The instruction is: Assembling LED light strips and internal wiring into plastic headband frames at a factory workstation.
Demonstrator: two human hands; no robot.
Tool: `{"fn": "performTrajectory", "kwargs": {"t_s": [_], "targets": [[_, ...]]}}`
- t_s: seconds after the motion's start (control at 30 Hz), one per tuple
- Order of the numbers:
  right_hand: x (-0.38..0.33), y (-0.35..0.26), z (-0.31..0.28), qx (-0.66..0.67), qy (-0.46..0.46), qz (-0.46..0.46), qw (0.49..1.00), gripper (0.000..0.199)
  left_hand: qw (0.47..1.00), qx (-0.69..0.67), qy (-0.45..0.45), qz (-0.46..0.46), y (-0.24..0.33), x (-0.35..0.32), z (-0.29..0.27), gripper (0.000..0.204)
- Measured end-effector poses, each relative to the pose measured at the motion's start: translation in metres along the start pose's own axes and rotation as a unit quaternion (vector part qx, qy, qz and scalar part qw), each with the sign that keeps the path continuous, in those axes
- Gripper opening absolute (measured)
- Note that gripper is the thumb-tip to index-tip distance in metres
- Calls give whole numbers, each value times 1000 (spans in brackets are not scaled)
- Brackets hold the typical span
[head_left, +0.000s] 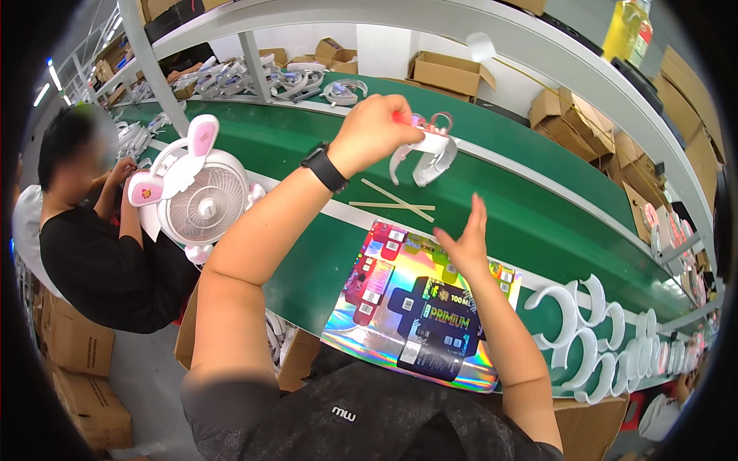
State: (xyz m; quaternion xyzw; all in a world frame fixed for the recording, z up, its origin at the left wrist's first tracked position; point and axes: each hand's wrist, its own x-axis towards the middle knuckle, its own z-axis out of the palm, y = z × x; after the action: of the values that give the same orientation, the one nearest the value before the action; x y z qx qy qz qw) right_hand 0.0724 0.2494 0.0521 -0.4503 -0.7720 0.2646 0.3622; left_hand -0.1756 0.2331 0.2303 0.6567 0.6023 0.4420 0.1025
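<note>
Head view: left hand grips white curved headband hanging just right; right hand open below

Just near my body, on the green belt, lies a shiny rainbow sheet carrying flat red and black box cut-outs with small white labels. Brown cardboard boxes stand far behind the belt, and more sit stacked low at my left.
</note>
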Motion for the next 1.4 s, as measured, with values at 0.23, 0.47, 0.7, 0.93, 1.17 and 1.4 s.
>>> {"fn": "performTrajectory", "kwargs": {"t_s": [0.23,0.47,0.7,0.93,1.17,1.4], "targets": [[-6,-7,-22,82,-20,39,996,108,980,-172,-74,70,83,-50,-3,23],[-86,22,-28,477,-87,100,869,113,907,-373,-123,155,99,-117,-34,27],[-145,-33,-58,418,-126,125,891,45,863,-491,-93,69,81,-141,-18,24],[-120,-28,-148,57,-68,79,993,26,969,-213,-18,123,21,-185,5,25],[-86,37,-166,-75,-278,0,958,29,970,60,-97,214,-4,-278,86,21],[-118,-25,-106,-226,-31,-205,952,19,982,46,-94,159,5,-302,84,23]]}}
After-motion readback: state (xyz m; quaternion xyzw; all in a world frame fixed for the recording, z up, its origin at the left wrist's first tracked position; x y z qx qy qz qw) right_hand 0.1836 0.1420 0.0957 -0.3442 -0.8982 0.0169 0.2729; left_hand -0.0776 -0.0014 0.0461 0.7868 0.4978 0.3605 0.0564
